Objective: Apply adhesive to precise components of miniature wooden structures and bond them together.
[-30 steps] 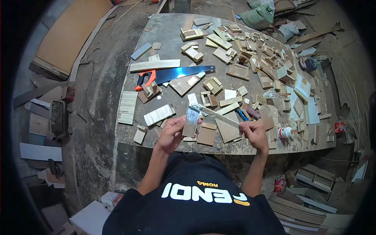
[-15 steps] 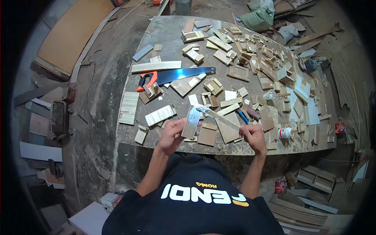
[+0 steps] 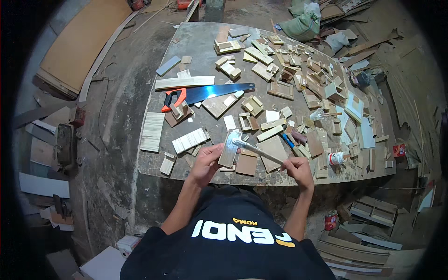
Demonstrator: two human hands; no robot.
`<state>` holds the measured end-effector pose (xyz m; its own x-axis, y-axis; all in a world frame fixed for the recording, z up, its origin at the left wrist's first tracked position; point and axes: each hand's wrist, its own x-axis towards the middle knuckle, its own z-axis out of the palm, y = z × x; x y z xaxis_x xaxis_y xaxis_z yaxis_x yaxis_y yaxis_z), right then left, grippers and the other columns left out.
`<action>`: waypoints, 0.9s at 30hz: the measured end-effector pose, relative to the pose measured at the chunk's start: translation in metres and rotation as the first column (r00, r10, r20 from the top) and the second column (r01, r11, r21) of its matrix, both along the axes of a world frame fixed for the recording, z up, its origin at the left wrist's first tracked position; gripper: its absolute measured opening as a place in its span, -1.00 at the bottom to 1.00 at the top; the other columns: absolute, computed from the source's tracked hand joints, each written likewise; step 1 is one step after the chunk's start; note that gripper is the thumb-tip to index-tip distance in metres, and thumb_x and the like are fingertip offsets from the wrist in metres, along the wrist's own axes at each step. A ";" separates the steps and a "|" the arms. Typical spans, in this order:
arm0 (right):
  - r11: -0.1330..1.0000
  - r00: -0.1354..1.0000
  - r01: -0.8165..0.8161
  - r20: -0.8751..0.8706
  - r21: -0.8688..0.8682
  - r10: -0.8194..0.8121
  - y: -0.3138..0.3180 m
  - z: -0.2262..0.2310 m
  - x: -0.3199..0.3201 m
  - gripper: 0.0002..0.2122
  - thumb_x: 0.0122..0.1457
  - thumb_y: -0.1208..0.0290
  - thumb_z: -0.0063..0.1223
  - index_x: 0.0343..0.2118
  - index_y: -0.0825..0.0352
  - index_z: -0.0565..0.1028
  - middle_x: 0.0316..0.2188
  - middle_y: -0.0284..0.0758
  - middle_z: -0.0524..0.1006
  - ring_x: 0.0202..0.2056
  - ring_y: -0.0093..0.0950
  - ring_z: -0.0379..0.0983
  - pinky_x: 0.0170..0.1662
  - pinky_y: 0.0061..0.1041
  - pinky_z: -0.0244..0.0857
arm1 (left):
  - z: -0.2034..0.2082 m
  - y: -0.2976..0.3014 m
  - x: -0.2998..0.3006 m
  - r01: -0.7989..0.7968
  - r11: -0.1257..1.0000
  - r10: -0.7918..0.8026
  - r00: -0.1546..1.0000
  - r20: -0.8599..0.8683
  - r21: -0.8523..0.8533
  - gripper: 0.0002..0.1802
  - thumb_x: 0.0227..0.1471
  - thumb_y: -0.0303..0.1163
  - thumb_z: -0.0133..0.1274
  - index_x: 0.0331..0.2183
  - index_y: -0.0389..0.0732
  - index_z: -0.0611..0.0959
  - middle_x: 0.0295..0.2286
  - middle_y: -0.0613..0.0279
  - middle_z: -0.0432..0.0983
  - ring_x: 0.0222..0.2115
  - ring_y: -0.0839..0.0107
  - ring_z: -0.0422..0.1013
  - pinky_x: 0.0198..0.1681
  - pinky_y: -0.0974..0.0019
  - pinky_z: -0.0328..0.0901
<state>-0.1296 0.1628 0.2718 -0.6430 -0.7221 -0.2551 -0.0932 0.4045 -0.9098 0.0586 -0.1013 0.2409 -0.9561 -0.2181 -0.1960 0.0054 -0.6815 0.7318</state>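
My left hand (image 3: pixel 204 165) grips a small flat piece of wood (image 3: pixel 227 155) by its near left edge, tilted up above the table's front part. White, wet-looking glue (image 3: pixel 232 138) covers its upper end. In my right hand (image 3: pixel 299 173) is a long, thin wooden stick (image 3: pixel 262 153), pinched at its near right end. The stick's whitened far tip touches the glued end of the wood; whether that tip has bristles is too small to tell. Below the held wood lies a brown wooden board (image 3: pixel 246 164), and beside the stick a larger flat board (image 3: pixel 272 150).
A handsaw (image 3: pixel 212 92) with an orange and black handle lies on the worktable (image 3: pixel 154 179). Several small wooden assemblies (image 3: pixel 281 89) and offcuts crowd it. A white glue jar (image 3: pixel 336 158) and a blue-handled tool (image 3: pixel 288 141) lie at the right. Scrap wood (image 3: pixel 373 212) litters the floor.
The stick's tip has shifted slightly along the glued end of the wood. The wood has turned a little in my left hand, and the whole view has shifted slightly.
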 end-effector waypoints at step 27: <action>0.949 0.910 0.161 -0.332 -0.270 -0.249 0.005 -0.003 0.052 -0.77 -0.06 0.67 0.26 -0.27 0.51 0.61 -0.64 -0.44 0.44 -0.61 -0.72 0.27 -0.55 -0.67 0.08 | 0.004 -0.009 0.017 -0.047 0.999 0.048 0.998 0.039 -0.018 -0.57 0.27 -0.23 -0.15 -0.06 -0.39 0.56 -0.22 0.10 0.60 -0.29 0.46 0.54 -0.23 0.31 0.46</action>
